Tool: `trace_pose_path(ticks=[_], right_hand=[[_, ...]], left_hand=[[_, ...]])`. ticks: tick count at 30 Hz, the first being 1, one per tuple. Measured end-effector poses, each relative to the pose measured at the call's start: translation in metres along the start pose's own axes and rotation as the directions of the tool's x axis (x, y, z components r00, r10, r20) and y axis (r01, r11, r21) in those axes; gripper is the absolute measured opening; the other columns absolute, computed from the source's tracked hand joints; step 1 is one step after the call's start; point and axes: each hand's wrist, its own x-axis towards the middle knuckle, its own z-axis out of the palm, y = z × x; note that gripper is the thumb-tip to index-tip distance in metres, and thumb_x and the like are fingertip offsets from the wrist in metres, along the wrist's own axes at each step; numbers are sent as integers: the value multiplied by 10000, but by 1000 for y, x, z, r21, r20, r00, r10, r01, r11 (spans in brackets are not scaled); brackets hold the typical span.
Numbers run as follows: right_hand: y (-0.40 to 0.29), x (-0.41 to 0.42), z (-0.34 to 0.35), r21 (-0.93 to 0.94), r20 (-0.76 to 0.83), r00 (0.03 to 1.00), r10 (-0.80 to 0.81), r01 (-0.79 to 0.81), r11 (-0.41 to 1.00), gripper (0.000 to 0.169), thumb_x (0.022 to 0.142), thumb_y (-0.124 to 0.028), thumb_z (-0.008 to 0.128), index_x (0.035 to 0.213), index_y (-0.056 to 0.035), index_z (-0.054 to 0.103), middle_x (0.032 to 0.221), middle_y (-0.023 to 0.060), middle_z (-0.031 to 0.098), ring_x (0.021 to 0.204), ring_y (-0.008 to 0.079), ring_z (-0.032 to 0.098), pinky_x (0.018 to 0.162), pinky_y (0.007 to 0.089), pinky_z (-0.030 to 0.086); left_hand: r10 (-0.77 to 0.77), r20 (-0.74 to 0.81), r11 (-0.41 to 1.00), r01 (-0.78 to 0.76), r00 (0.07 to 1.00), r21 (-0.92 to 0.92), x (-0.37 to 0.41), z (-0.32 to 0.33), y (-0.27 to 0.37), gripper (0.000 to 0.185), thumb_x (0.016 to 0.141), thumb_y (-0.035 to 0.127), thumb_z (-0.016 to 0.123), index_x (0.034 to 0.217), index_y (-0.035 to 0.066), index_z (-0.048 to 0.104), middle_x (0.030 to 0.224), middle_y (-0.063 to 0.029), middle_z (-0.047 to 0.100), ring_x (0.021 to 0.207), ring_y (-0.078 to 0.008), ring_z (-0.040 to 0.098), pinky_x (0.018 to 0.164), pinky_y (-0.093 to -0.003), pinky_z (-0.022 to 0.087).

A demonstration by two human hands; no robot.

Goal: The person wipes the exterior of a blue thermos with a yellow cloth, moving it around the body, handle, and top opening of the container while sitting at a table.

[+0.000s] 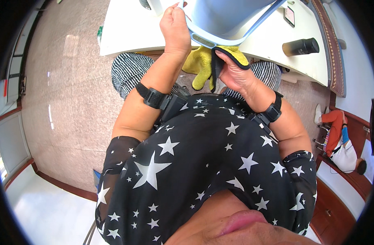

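A light-blue plastic bin (228, 15) lies tilted at the near edge of the white table (131, 30), its rim towards me. My left hand (177, 32) grips the rim on the left, with the fingertips partly hidden. In my right hand (236, 72) is a yellow-green cloth with black edging (200, 65), pinched under the thumb. That hand presses the cloth up against the near part of the rim, beside an oval badge with writing. Loose folds of the cloth hang down over the floor between my knees.
Right of the bin, a dark bottle (300, 47) lies on its side on the table, and a phone (289, 16) rests farther back. A white container (154, 6) stands at the far left. Beyond the table to the right, a person (343, 147) sits by the wall.
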Motion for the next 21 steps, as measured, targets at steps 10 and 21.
trace_pose_path(ticks=[10, 21], right_hand=[[2, 2, 4, -101, -236, 968, -84, 62, 993, 211, 865, -83, 582, 1070, -33, 593, 1023, 51, 637, 958, 168, 598, 884, 320, 475], [-2, 4, 25, -270, -419, 896, -146, 30, 962, 242, 892, -191, 542, 1023, 8, 584, 950, 74, 624, 843, 173, 605, 773, 307, 487]], left_hand=[[56, 40, 980, -63, 998, 190, 6, -3, -7, 235, 942, 190, 432, 839, 21, 559, 717, -13, 500, 654, -113, 443, 583, -266, 376], [-4, -6, 994, 4, 1000, 106, 9, -5, -9, 237, 950, 174, 431, 901, 15, 600, 701, 16, 455, 654, -100, 413, 591, -260, 365]])
